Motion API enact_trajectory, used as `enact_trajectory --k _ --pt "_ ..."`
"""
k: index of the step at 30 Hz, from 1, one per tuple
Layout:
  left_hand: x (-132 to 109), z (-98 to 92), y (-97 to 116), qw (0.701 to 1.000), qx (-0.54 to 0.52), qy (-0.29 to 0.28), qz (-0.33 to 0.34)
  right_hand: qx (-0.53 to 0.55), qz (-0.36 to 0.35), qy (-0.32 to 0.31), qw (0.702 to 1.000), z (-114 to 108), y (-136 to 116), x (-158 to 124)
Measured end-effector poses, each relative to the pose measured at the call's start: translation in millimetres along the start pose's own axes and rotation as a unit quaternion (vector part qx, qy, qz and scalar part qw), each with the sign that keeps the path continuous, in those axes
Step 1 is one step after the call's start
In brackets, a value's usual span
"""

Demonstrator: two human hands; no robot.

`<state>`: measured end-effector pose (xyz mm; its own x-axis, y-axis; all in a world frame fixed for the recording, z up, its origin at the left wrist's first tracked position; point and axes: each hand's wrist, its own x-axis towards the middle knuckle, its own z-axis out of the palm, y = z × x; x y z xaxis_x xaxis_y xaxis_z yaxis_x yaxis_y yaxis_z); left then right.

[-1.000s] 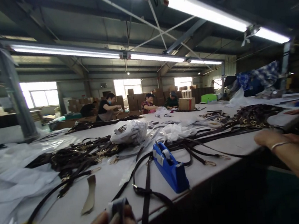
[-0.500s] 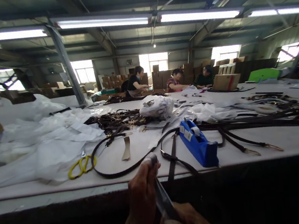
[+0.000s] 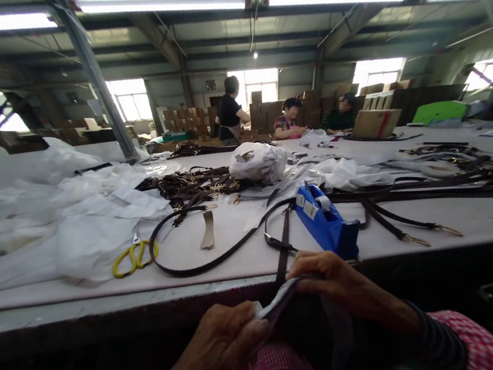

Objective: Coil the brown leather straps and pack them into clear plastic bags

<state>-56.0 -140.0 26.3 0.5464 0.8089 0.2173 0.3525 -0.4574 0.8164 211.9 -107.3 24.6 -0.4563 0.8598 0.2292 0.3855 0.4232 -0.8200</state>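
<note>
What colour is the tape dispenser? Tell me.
The tape dispenser is blue, shown best in the head view.

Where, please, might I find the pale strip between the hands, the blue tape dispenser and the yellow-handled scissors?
Pale strip (image 3: pixel 279 298): head view, its exposed middle stretch.
Blue tape dispenser (image 3: pixel 323 228): head view, side of its body.
Yellow-handled scissors (image 3: pixel 135 259): head view, where the handle loops meet.

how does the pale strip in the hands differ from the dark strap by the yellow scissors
The pale strip is whitish grey; the dark strap is brownish black. The pale strip is gripped by the left hand and right hand, while the dark strap lies in a wide curve on the table. Both are narrow bands.
</note>
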Motion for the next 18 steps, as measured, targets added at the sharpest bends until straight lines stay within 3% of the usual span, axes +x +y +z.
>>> enact_trajectory --k 2,5,7,10,12,15,18 --pt "-1 -1.4 10 0.975 -0.185 -0.044 -0.116 -0.016 -0.028 0.045 0.998 14 2 -5" --pt "2 3.6 18 0.901 -0.373 -0.036 -0.218 -0.015 -0.060 0.151 0.987 53 1 -19" --pt "9 6.3 25 0.871 -0.436 0.005 -0.226 -0.001 -0.073 0.187 0.980 80 -2 -23" --pt "22 1.8 39 0.849 -0.486 0.079 -0.190 0.059 -0.064 0.205 0.975 114 -4 -17" --pt "32 -6.3 48 0.842 -0.498 0.126 -0.164 0.117 -0.036 0.195 0.973 129 -4 -11" --pt "44 -15.9 51 0.849 -0.479 0.192 -0.113 0.196 0.038 0.130 0.971 141 -3 -12" --pt "48 -12.1 37 0.906 -0.347 0.238 -0.050 0.245 0.106 0.076 0.961 136 -6 -26"
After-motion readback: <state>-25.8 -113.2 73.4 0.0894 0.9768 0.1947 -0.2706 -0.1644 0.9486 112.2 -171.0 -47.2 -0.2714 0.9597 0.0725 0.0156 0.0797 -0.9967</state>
